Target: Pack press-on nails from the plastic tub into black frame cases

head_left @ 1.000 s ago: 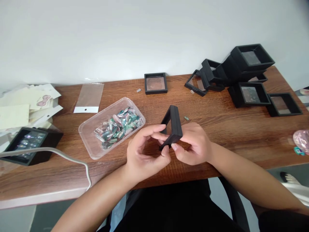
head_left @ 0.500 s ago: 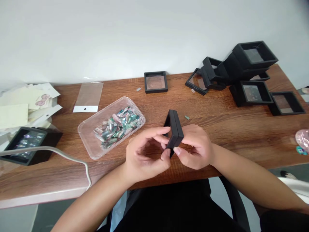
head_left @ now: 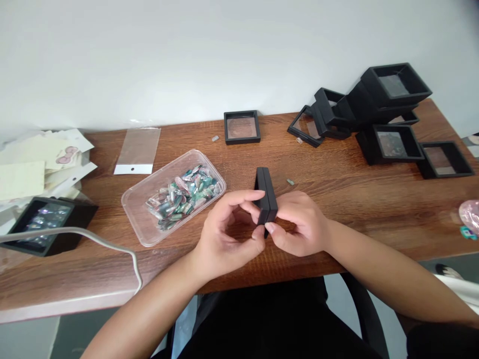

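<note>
Between my two hands a black display frame [head_left: 268,197] stands on edge, turned so that its narrow side and the seam between its two halves face me. My left hand [head_left: 228,234] grips its left face and lower corner with thumb and fingers. On the opposite side, my right hand [head_left: 301,224] pinches the lower corner with its thumb, the fingers behind the frame. What lies inside the frame is hidden. Left of my hands sits a clear plastic tub [head_left: 136,214] of green, pink and clear nail-shaped pieces [head_left: 187,194]. A small green piece [head_left: 290,182] lies beyond my right hand.
Another black frame [head_left: 242,141] lies flat near the wall. Several black frames [head_left: 374,107] are piled at the right. A clear pouch [head_left: 137,144], paper cards [head_left: 41,154] and a stack of black frames [head_left: 77,224] are at the left, where a white cable [head_left: 108,244] crosses.
The held frame has turned more edge-on to me and shifted slightly left. Both hands keep their hold on it.
</note>
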### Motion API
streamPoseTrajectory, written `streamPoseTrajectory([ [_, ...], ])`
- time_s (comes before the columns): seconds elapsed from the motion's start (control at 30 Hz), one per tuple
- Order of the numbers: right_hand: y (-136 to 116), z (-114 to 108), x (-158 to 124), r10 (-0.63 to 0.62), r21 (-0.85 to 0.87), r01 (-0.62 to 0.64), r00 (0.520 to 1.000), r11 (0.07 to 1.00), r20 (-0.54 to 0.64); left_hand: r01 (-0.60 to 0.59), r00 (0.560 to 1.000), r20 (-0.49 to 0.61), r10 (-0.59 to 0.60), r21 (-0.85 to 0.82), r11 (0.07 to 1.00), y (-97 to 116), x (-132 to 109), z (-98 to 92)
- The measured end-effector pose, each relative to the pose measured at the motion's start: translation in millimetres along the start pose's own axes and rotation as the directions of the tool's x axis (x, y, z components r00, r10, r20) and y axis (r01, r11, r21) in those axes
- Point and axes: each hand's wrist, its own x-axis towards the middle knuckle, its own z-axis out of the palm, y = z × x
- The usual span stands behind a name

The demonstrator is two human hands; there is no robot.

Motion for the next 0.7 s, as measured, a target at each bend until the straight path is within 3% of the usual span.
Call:
streamPoseTrajectory([
  [0.3,0.2,3.6,-1.8,-0.083,-0.168,0.081,0.997,0.983,-0.007,-0.050,0.992,0.120,0.028,0.191,0.980,-5.3,-4.0,-4.4],
  [0.47,1.2,5.4,-2.2,-0.080,-0.124,0.077,0.996,0.989,-0.027,-0.123,0.992,0.062,0.113,0.191,0.974,-6.0,-4.4,1.6],
  [0.7,-0.2,6.1,-1.9,-0.064,-0.057,0.063,0.998,0.996,-0.006,-0.045,0.999,0.014,0.043,0.151,0.988,-4.0,-7.5,3.6],
])
